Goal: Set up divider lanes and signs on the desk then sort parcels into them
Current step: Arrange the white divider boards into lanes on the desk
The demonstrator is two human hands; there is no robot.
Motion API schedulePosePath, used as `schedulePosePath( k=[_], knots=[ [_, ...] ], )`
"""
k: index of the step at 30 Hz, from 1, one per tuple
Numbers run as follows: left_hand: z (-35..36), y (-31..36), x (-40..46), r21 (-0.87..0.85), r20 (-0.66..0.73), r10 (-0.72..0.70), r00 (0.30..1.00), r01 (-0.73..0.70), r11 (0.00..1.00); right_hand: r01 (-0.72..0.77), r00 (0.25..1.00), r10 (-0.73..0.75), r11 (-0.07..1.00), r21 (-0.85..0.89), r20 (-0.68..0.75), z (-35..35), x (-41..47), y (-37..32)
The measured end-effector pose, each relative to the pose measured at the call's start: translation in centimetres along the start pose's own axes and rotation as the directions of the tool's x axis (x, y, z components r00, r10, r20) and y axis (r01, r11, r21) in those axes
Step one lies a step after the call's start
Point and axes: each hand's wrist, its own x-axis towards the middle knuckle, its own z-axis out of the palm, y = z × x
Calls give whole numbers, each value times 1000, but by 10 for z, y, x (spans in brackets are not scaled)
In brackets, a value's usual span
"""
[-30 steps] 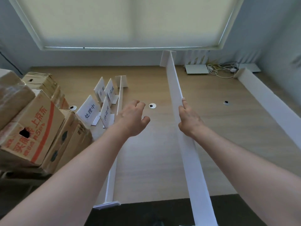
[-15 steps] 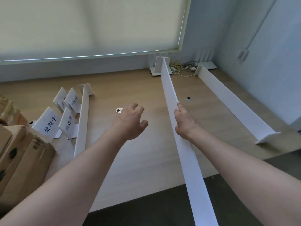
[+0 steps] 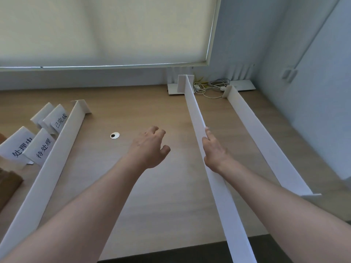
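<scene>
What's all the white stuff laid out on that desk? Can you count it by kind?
Long white dividers: 3 (left, middle held by the right hand, right)
Folded paper signs: 4 ()
Total: 7

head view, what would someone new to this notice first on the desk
Three long white dividers run front to back across the wooden desk: the left divider, the middle divider and the right divider. The right hand grips the middle one along its top edge, while the left hand hovers open beside it, holding nothing. At the far left stands a cluster of folded white signs with Chinese lettering.
</scene>
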Motion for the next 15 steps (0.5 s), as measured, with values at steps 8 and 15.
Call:
schedulePosePath(
  k=[8,15],
  knots=[
    [27,23,95,-33,46,14,999,-12,999,-35,999,34,999,40,40,22,75,52],
    [65,22,167,-29,131,21,991,-18,999,-109,987,105,994,24,122,43,137,74]
  ],
)
